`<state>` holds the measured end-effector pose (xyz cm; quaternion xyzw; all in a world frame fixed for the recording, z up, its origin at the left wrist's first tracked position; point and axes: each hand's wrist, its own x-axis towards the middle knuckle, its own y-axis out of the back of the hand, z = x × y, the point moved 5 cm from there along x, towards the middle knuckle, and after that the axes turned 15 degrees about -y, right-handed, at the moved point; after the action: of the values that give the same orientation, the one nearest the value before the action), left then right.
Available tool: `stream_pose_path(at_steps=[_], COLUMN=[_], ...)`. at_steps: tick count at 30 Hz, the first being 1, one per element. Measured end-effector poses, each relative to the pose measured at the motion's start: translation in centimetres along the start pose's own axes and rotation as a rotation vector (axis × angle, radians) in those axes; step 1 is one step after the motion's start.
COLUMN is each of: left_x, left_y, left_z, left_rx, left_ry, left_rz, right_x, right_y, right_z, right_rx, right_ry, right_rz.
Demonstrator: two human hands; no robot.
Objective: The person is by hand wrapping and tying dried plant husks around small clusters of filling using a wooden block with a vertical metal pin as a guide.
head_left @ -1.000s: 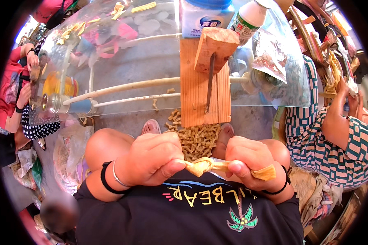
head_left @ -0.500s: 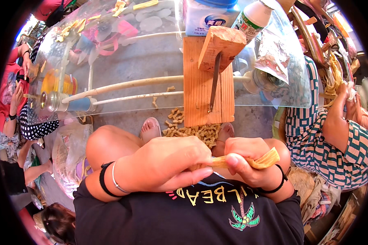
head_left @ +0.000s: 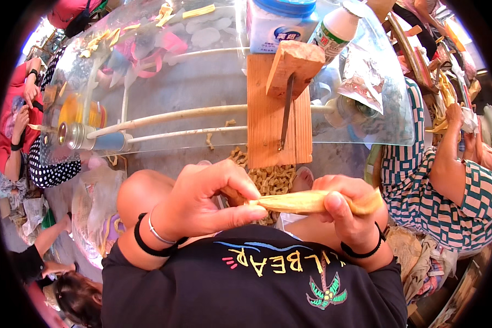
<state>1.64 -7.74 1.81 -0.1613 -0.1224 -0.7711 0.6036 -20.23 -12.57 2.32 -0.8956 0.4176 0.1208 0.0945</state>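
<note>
A pale yellow, ribbed strip, like dried tofu skin, stretches between my hands over my lap. My left hand pinches its narrow left tip between thumb and forefinger. Around its wider right part my right hand is closed, thumb on top, and the loose end sticks out past the fingers. Beneath my hands, on the floor between my feet, lies a pile of small yellow twisted pieces, partly hidden by the hands.
Ahead is a glass table. A wooden board overhangs its near edge, bearing a wooden block and a thin metal blade. Behind stand a blue-lidded tub and a white bottle. People sit left and right.
My left hand has opened from a full grip into a fingertip pinch at the strip's tip. More of the strip now shows between my hands.
</note>
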Motion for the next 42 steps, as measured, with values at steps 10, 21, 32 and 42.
stream_pose_path(at_steps=[10,21,32,42], left_x=[0.6,1.0,0.6,0.9], left_y=[-3.0,-4.5,-4.4,-4.5], left_z=[-0.1,1.7,-0.4,1.1], left_rx=[0.117,0.404,0.267,0.484], left_ry=[-0.092,-0.455,0.043,-0.146], left_rz=[-0.161,-0.207,-0.39,-0.138], right_x=[0.2,0.1,0.1,0.2], right_y=[0.8,-2.5,-3.7,-2.9], right_z=[0.7,2.1,1.4,1.6], right_rx=[0.408,-0.296,-0.374,-0.251], right_ry=[0.212,0.03,0.229,0.162], right_rz=[0.087,-0.243,-0.36,-0.043])
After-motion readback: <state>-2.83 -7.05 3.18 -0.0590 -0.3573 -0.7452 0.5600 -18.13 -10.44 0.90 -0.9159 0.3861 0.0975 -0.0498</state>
